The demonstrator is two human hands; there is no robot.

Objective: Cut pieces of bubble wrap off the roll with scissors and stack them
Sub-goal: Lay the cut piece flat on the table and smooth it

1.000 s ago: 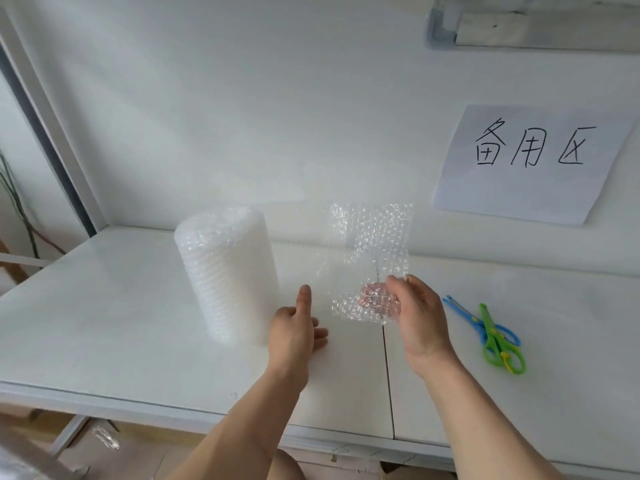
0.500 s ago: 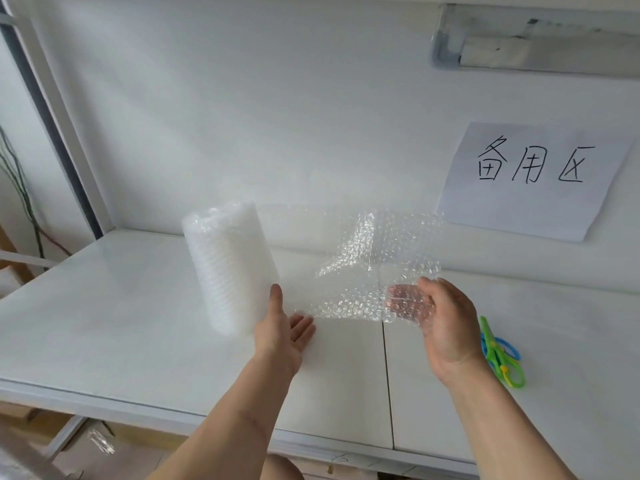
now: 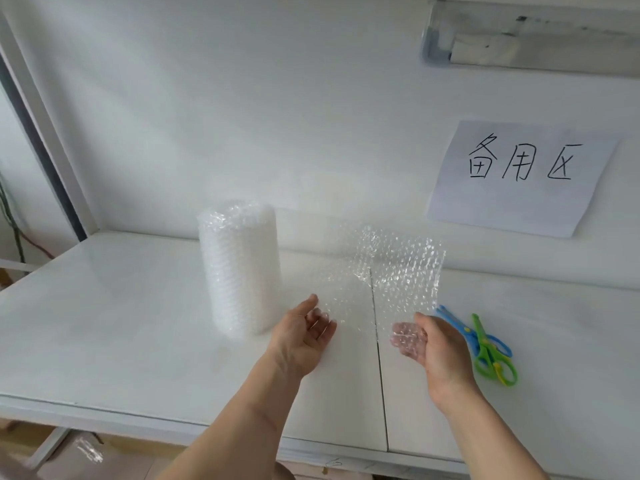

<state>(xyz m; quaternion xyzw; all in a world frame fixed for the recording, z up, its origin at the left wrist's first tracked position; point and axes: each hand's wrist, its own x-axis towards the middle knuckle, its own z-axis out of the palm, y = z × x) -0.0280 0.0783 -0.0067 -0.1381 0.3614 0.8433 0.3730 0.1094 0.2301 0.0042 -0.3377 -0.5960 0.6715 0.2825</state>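
Observation:
A roll of bubble wrap [image 3: 239, 268] stands upright on the white table [image 3: 121, 323]. To its right a loose sheet of bubble wrap [image 3: 401, 268] hangs in the air, spread out and facing me. My right hand [image 3: 436, 351] pinches the sheet's lower right corner, thumb in front and fingers showing through the film. My left hand [image 3: 301, 334] is at the sheet's lower left edge, thumb up, with relaxed fingers behind the film. Whether the sheet still joins the roll is too faint to tell. Blue scissors [image 3: 460, 330] and green scissors [image 3: 491, 362] lie crossed just right of my right hand.
A paper sign [image 3: 519, 174] with handwritten characters is stuck on the white back wall. A seam [image 3: 379, 358] runs front to back through the table between my hands. The table's front edge [image 3: 173, 417] is close to me, and a metal fixture [image 3: 519, 39] sits high on the wall.
My right hand drew the sheet out to the right, spread it wider, then lowered it toward me. My left hand moved from beside the roll to the sheet's lower left edge.

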